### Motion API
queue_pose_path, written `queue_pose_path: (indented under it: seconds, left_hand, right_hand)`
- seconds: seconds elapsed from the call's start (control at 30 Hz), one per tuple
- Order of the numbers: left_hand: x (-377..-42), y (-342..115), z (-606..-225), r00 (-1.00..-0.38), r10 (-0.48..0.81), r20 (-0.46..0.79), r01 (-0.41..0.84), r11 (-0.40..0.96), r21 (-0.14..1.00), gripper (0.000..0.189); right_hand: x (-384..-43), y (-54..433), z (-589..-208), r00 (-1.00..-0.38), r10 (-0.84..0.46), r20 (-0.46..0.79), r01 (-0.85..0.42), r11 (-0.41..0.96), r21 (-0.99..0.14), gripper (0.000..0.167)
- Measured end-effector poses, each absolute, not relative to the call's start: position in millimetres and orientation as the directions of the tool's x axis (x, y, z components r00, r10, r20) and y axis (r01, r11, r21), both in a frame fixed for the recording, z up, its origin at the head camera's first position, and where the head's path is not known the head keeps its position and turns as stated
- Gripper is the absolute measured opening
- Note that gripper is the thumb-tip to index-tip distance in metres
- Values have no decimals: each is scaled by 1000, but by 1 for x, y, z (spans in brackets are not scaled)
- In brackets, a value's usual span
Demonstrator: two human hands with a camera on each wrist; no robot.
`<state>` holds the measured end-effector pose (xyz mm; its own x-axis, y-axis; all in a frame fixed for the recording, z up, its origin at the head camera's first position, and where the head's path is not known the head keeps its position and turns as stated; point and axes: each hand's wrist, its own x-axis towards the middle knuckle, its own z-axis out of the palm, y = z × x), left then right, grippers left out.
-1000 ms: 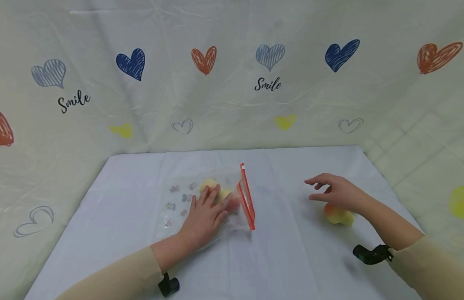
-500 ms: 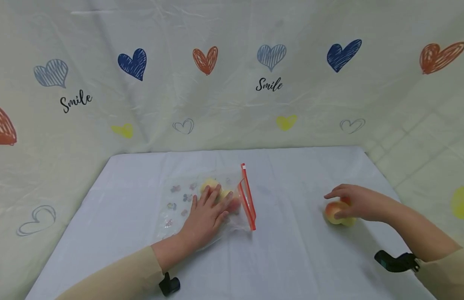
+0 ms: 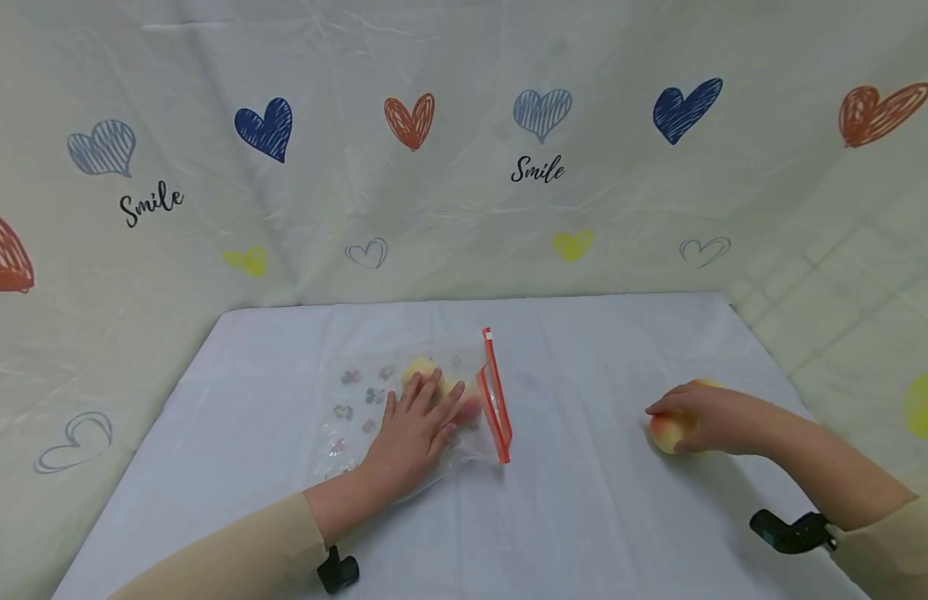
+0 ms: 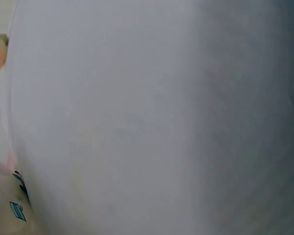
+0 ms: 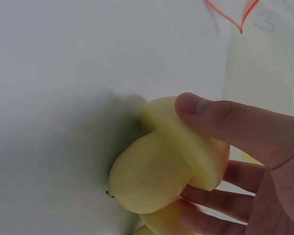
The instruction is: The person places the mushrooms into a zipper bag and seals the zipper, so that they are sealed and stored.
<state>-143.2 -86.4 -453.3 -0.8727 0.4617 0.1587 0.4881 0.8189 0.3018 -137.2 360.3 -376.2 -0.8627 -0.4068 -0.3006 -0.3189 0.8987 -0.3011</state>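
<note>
A clear zip bag (image 3: 342, 433) with a red slider edge and small printed motifs lies at the table's centre-left. My left hand (image 3: 406, 437) rests on it, fingers spread. Yellow-and-red mushroom-like pieces (image 3: 470, 410) show inside, partly covered by the fingers. At the right, my right hand (image 3: 715, 419) grips a yellow toy mushroom (image 5: 152, 174) with a red-blushed cap. Its thumb (image 5: 210, 117) lies on the cap, and the other fingers curl round the far side. Another yellow piece (image 5: 169, 218) shows beneath it in the right wrist view, partly hidden.
A white cloth covers the table (image 3: 569, 517). Behind it hangs a pale curtain (image 3: 464, 208) printed with hearts and "Smile". Black cameras sit at both wrists, the right one (image 3: 794, 532) low over the cloth.
My right hand has moved right and down from above the toy mushroom, and its thumb and fingers have closed round it. The left hand has stayed on the bag.
</note>
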Motion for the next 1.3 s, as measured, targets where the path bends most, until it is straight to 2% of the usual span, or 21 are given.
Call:
queue_pose_path:
  seconds: [0.2,0.5,1.03,1.3]
  left_hand:
    - [-143,-86,-453,-872,460,166,489,816,309,62]
    - [-142,-85,-451,-872,464,155,489,817,306,62]
    - [-141,-83,-448,-884,451,124,466,826,318,60]
    - [-141,-83,-448,-879,461,123,476,826,303,59]
  right_hand:
    - [-138,358,-380,-860,-395,-322,-321,911,-259,52]
    - [-139,355,-380,-871,-405,-279,-344,907,-242,52]
    - [-147,330,-374,-883,-439,-166,-360,861,-358,51]
    - [-156,314,-385,-882,-468,-60,-373,769,-519,59]
